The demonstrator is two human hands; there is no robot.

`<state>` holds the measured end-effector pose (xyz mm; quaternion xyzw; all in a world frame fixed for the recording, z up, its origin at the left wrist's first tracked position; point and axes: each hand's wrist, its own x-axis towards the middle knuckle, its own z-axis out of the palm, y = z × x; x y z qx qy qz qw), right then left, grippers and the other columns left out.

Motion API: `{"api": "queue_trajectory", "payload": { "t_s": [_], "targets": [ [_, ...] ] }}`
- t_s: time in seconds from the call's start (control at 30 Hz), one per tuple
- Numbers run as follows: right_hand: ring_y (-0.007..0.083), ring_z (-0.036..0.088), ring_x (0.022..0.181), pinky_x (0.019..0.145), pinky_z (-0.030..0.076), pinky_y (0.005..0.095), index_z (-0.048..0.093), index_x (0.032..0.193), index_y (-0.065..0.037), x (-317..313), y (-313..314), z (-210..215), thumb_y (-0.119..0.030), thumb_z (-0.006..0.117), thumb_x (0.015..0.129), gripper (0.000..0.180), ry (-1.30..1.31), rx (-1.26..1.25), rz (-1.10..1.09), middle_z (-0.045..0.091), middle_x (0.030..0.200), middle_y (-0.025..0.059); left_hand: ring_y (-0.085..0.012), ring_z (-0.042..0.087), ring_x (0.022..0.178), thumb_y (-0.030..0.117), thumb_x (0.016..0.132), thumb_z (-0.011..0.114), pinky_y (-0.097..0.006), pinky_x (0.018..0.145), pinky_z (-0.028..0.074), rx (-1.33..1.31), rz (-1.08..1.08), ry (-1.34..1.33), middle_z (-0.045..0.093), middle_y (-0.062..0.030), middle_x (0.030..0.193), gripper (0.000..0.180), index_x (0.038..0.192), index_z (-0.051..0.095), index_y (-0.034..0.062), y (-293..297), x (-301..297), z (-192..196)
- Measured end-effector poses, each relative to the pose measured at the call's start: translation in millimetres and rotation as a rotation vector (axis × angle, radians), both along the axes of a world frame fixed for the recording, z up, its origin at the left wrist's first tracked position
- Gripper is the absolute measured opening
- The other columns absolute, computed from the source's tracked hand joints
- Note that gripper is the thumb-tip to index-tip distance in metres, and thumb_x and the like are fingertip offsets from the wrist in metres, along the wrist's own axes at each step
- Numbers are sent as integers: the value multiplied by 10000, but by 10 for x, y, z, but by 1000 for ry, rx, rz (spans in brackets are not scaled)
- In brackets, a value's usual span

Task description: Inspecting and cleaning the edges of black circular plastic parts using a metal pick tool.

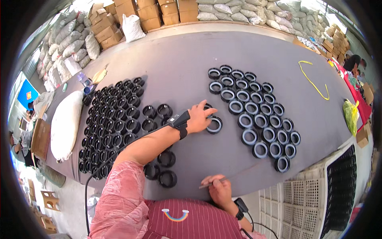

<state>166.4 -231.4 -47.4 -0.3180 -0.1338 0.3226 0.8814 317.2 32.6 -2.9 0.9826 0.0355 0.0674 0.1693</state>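
My left hand point(198, 116) reaches across the middle of the table, its fingers curled round a black ring point(207, 106) that they partly cover. Just beside these fingers lies another black ring with a pale inner band point(215, 124). My right hand point(221, 192), close to the near table edge, is closed on a thin stick-like tool point(205, 185); its exact kind is unclear. Left of my left arm stand many plain black rings point(117, 126) in tight rows, with a few looser ones point(167, 179) nearer me. To the right are staggered rows of black rings with pale inner bands point(251, 108).
A full white sack point(65, 125) lies on the table's left end. A yellow strap point(313, 81) and a yellow-green plastic bag point(350, 116) are at the right. Pale plastic crates point(300, 203) stand below the right edge. Cartons point(149, 18) and stacked sacks line the far wall.
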Motion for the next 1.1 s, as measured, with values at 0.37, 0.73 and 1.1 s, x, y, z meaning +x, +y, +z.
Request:
{"api": "queue_trajectory", "payload": {
  "t_s": [0.37,0.73,1.1],
  "targets": [
    [252,677,943,1068,447,546,610,996,-43,171,-325,70,-158,541,1036,140,-113,-67,-334,684,941,112,-440,224,1499,188,778,693,-524,1228,181,-575,-272,-47,318,-273,1572,924,1571,241,45,-555,-1172,364],
    [194,666,968,926,514,341,652,1085,0,-21,-402,64,-98,602,1004,137,-281,-310,-431,704,1013,111,-379,547,1239,254,731,812,-557,1137,353,-51,-285,9,569,-196,1310,756,1350,461,-1,-1025,-2101,250],
    [280,624,1027,918,499,392,716,971,-54,-159,-487,232,-63,688,900,77,-1007,-605,-450,735,954,55,-418,579,1185,146,769,810,-462,970,510,-302,-356,-271,546,-244,1340,416,1111,620,5,-1115,-2558,-1]
  ]
}}
